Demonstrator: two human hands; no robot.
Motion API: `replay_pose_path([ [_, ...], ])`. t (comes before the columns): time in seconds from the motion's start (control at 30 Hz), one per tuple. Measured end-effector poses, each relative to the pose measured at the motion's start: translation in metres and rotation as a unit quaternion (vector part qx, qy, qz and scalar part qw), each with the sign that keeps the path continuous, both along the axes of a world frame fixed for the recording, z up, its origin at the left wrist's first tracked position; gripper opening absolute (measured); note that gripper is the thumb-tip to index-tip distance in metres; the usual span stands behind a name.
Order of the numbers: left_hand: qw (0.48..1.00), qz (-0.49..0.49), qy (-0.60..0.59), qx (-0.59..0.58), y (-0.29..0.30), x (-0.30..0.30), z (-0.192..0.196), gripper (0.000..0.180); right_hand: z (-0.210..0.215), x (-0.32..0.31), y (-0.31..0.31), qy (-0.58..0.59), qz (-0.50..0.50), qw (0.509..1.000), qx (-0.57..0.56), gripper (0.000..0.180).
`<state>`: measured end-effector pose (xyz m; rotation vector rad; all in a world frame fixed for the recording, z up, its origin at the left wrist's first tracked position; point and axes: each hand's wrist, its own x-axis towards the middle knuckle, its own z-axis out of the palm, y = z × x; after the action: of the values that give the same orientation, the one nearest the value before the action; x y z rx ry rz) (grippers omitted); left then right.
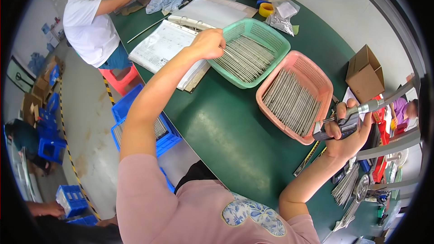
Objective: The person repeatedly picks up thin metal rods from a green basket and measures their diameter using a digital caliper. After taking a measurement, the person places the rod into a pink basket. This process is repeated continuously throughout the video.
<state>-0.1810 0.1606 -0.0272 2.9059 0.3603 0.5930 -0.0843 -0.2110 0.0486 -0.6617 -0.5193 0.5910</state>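
At the right of the frame, a grey micrometer [346,124] is held in the right hand [347,144], whose fingers are bent around its body. Just to the left of it is the pink basket [322,77], in which many thin metal rods [291,101] lie side by side. Near the upper middle, the green basket [281,45] stands just beside the pink one and carries similar rods. Over its left rim is the left hand [208,44]; its fingers are curled inward, but I cannot tell if a rod is between them. Both baskets are on the dark green table [217,129]. To the left of the green basket, an open binder [162,47] lies with its papers, and above this basket is a roll of yellow tape [266,9]. Near the right edge stands an open carton [365,74]. At left of centre, beside the table, a blue crate [168,142] also contains rods. In the upper left, a person in a white shirt [83,29] sits on a red stool [118,80].
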Motion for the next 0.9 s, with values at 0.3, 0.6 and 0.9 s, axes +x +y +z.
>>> replay_pose_path([
  [0.3, 0.988, -0.08, 0.11, -0.071, 0.011, 0.072, -0.04, 0.011, 0.001, 0.003, 0.001, 0.058, -0.016, 0.998, 0.013, 0.056],
  [0.6, 0.994, -0.027, 0.097, 0.05, 0.017, 0.184, -0.077, 0.043, 0.002, 0.021, 0.004, 0.072, -0.047, 0.996, 0.002, 0.053],
  [0.9, 0.99, -0.078, 0.119, 0.02, -0.006, 0.18, -0.065, 0.02, -0.001, 0.025, -0.007, 0.056, -0.071, 0.996, 0.008, 0.054],
])
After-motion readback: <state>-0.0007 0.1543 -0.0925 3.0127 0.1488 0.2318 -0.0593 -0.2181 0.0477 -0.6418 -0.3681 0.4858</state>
